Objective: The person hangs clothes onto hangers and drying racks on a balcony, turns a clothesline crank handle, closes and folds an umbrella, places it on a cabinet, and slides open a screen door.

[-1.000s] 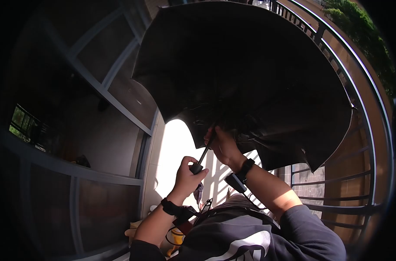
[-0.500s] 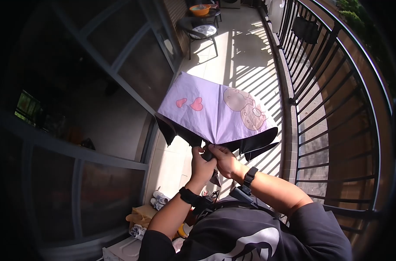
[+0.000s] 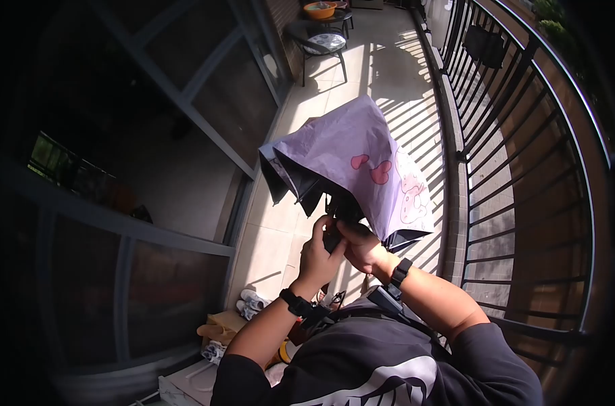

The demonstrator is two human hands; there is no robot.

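Note:
A lilac umbrella (image 3: 334,145) with pink hearts and a pale cartoon figure hangs half folded in front of me, its canopy slack and its black underside showing at the left. My left hand (image 3: 317,260) is wrapped round the dark umbrella handle, below the canopy's lower edge. Close against it, my right hand (image 3: 365,249) is closed at the top of the handle; its fingertips lie in shadow. Dark ribs and part of the shaft show just above both hands. Black bands circle both wrists.
A black railing (image 3: 517,196) runs along the right, and dark sliding glass doors (image 3: 179,284) along the left. Farther down the tiled balcony stand a chair (image 3: 324,44) and an orange basin (image 3: 319,9). Shoes (image 3: 252,303) lie near my left elbow.
The umbrella canopy has turned, carrying its hearts to the right and exposing more of the underside and ribs at the left. Both hands stay at the handle.

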